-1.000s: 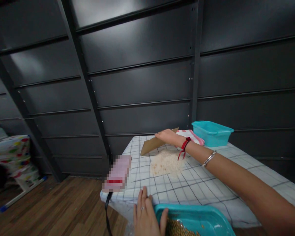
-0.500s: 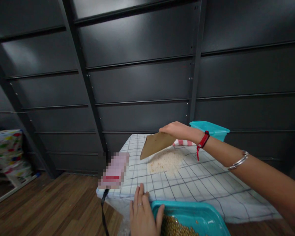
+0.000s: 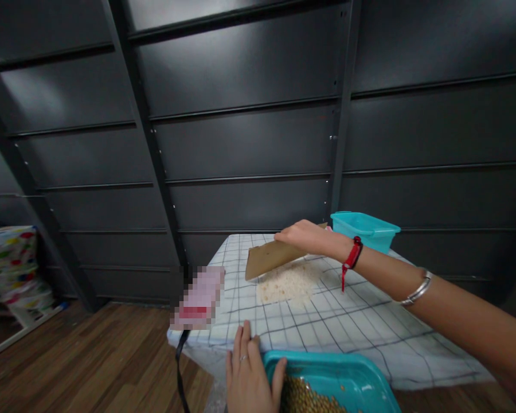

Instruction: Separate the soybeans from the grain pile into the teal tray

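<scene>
My right hand (image 3: 303,236) grips the upper edge of a flat brown piece of cardboard (image 3: 266,261). The cardboard leans over a spread pile of pale grains (image 3: 290,283), its lower left corner at or just above the cloth. Close to me, my left hand (image 3: 249,373) straddles the left wall of a turquoise plastic tray (image 3: 327,358), thumb over the rim and fingers outside, stretched forward to the cloth. Inside that tray lie greenish-brown beans (image 3: 309,398); its near end is cut off by the frame.
A checked white cloth (image 3: 348,321) covers the table. Another turquoise container (image 3: 370,229) stands at its back right. A blurred pink rectangular object (image 3: 202,295) with a black strap (image 3: 179,361) lies at the left edge. Dark wall panels (image 3: 249,143) rise behind.
My right hand has shifted slightly toward me and left, and the cardboard's angle has changed, its upper edge sitting lower. My left hand and the tray have stayed in place.
</scene>
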A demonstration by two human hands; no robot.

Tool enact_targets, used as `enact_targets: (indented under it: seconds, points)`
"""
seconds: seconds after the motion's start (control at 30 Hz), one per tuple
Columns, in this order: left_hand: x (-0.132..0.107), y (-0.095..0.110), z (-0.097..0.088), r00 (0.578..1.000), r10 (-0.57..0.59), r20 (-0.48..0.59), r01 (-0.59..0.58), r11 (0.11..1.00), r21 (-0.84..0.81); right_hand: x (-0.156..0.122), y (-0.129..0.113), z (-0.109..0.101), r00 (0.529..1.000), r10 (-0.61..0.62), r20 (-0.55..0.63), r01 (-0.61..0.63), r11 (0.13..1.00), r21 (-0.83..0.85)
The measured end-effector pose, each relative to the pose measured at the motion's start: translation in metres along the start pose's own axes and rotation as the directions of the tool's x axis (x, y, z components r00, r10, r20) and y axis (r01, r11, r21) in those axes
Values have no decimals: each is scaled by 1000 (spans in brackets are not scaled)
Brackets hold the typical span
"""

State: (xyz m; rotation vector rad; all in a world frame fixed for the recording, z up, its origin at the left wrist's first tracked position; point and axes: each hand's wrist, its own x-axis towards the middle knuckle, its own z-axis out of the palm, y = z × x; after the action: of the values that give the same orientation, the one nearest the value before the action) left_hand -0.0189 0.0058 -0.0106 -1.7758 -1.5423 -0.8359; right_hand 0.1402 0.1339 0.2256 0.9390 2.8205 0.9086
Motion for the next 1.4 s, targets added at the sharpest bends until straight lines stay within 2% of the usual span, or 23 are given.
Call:
enact_targets:
  seconds: [0.1,0.17,0.37,0.47,0.7,0.87,1.03,1.1,1.27,1.4]
  points:
    - [0,0,3,997,-70,-27,70,998,-6,-6,1,-5,1000,-6,1,6,1000,-5]
    - [-1,-2,5,1000,-26,4,26,999,-20,-10,2,-9,1000,-11,-2,11,1000,-8]
    - [-1,-6,5,1000,-9,28,9,1000,2,-19,-1,-24,1000,24,-4,-24,999,-29]
    - [0,-6,4,1000,-18,5,18,1000,-8,-16,-1,-20,998,55,10,-54,997,-49]
    - [1,-3,3,1000,-7,-8,7,1000,-26,-14,3,3,997,70,27,-68,995,-73]
    - [2,6,7,992,-118,-43,116,992,-46,-24,7,-6,998,48,28,-47,998,-48]
    - [-1,2,8,993,-118,-19,117,992,-39,-27,11,-17,995,97,0,-97,995,-8]
    - [-1,-2,7,998,-51,21,52,996,-67,-25,13,-15,992,122,-18,-122,992,-20]
    - [2,1,6,994,-105,-41,101,991,-90,-13,13,9,992,124,-6,-124,991,-49]
    - [4,4,5,993,-87,-77,83,995,-55,-10,11,20,993,113,16,-112,992,-51]
